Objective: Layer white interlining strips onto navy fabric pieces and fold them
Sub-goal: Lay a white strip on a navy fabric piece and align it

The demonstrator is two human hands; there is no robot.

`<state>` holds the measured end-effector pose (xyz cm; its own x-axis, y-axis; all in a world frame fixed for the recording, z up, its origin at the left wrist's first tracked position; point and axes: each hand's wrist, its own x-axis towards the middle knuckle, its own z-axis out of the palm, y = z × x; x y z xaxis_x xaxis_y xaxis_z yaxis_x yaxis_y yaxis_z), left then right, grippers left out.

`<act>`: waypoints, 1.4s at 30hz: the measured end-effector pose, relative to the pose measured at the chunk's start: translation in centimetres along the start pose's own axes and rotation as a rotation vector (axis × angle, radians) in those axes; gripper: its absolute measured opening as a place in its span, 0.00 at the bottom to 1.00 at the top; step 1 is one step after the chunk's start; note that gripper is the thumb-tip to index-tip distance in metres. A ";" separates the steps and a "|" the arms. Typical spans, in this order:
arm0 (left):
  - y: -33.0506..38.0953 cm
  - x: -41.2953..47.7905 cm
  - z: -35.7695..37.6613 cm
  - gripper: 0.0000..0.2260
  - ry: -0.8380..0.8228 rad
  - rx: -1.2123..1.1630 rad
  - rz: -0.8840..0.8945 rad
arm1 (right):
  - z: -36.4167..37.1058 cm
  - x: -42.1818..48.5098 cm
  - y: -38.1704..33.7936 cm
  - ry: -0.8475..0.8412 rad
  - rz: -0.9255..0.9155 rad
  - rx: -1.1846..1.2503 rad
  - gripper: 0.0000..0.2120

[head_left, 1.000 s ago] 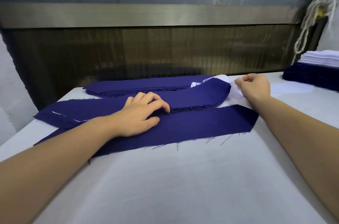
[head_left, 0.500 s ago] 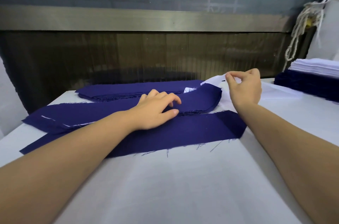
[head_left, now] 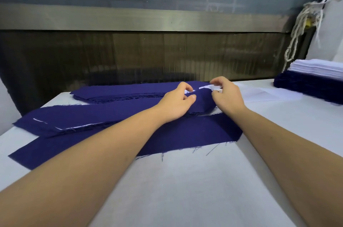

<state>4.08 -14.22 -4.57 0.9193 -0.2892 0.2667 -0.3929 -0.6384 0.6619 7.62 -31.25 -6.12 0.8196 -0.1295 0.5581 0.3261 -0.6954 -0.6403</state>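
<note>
A long single navy fabric piece (head_left: 194, 134) lies flat across the white table (head_left: 185, 189). Behind it sits a folded navy stack (head_left: 89, 115) with white interlining edges showing, and a further navy stack (head_left: 120, 90) beyond. My left hand (head_left: 176, 102) rests on the right end of the folded stack, its thumb and fingers pinching the fabric there. My right hand (head_left: 227, 95) sits just beside it, fingers curled around the end of a white interlining strip (head_left: 206, 87). The two hands are almost touching.
At the far right stands a pile of navy pieces topped with white interlining (head_left: 313, 76). Loose white strips (head_left: 269, 95) lie on the table beside it. A dark panel with a metal rail (head_left: 148, 20) runs behind the table. Ropes (head_left: 300, 30) hang at the right.
My left hand slid right along the folded stack to its end. My right hand moved left with the white strip, so both hands now meet there.
</note>
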 end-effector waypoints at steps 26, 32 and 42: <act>4.5 5.0 2.6 0.09 0.227 -1.002 -0.333 | -2.1 -0.1 -2.9 -0.007 0.437 1.379 0.16; 4.1 4.6 1.1 0.11 0.548 -1.173 -0.446 | -2.0 -0.3 -2.8 0.062 0.531 1.000 0.05; -0.5 0.0 -5.3 0.07 0.569 -0.849 -0.472 | -2.0 -0.4 -1.6 0.187 0.646 0.857 0.07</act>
<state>4.37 -10.12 -1.23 0.9333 0.3591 0.0002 -0.0607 0.1573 0.9857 5.83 -31.48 -4.24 0.8934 -0.4492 0.0091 0.1388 0.2568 -0.9564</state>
